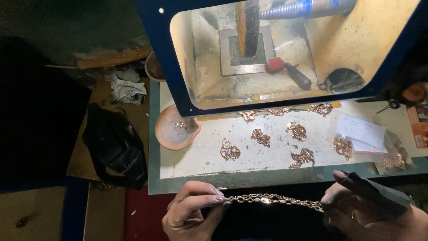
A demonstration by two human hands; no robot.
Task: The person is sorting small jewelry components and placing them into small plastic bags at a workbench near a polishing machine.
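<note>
Dim workshop, desk beyond hands. Left hand and right hand pinch gold chain taut between them, inspecting; 8-odd pendants farther out.

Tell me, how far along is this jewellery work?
Hard to tell what is finished. In hand: a chain stretched between the left hand and right hand. Waiting on the bench: several pendants, plus small bits in a dish.
</note>
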